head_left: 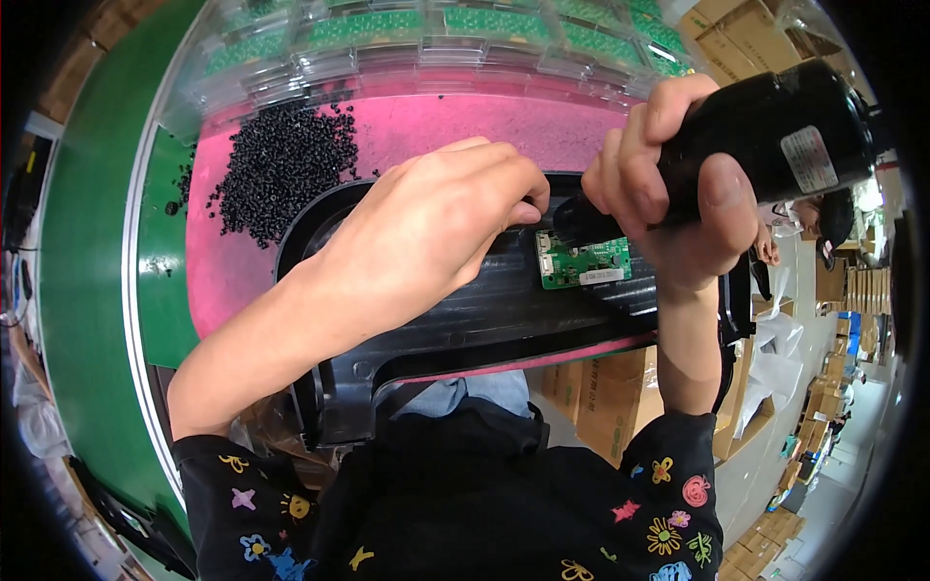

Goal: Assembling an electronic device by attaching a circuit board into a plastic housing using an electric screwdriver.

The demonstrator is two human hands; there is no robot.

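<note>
My right hand [678, 194] is wrapped round a black electric screwdriver [775, 136], tilted so that its dark nose points down at the upper edge of a green circuit board [591, 269]. The board lies inside a black plastic housing [455, 320], a long curved tray-like part. My left hand [441, 208] reaches across the housing with its fingers curled together, the tips just left of the screwdriver's nose by the board's upper left corner. Whatever those fingertips hold, if anything, is hidden or too small to make out. The screwdriver's tip cannot be seen clearly.
A heap of small black screws [286, 165] lies on the pink mat [228, 281] at the left. Clear plastic trays [387, 48] of green boards stand along the back. Cardboard boxes [605, 397] sit below at the right, and another person's hand [766, 247] shows beyond.
</note>
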